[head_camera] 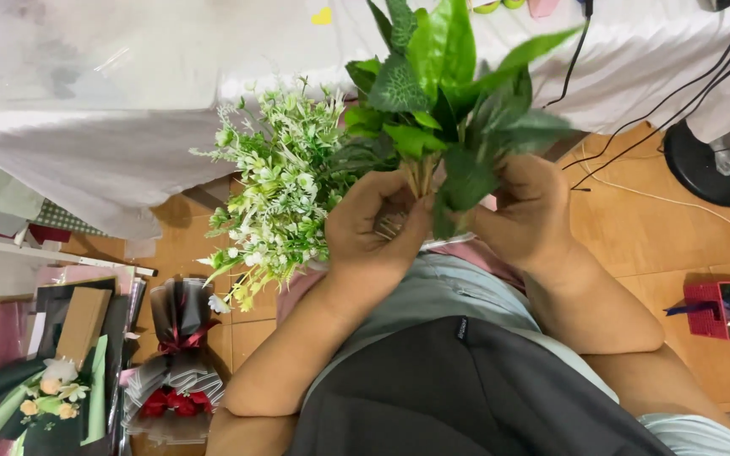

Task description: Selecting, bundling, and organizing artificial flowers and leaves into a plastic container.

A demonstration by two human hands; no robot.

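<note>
A bunch of artificial green leaves (443,78) stands upright in front of me, its stems gathered near the middle of the view. My left hand (373,230) wraps around the stem base from the left. My right hand (527,211) presses against the leaves and stems from the right. A spray of pale green and white small-flowered foliage (279,187) lies just left of my left hand, resting on my lap; whether the hand grips it too I cannot tell.
A white cloth (128,110) hangs over a table ahead. On the tiled floor at left stand a wrapped red-rose bouquet (175,371) and a pastel bouquet (48,397). A red basket (724,311) sits at right, with black cables (678,101) and a fan base (716,165).
</note>
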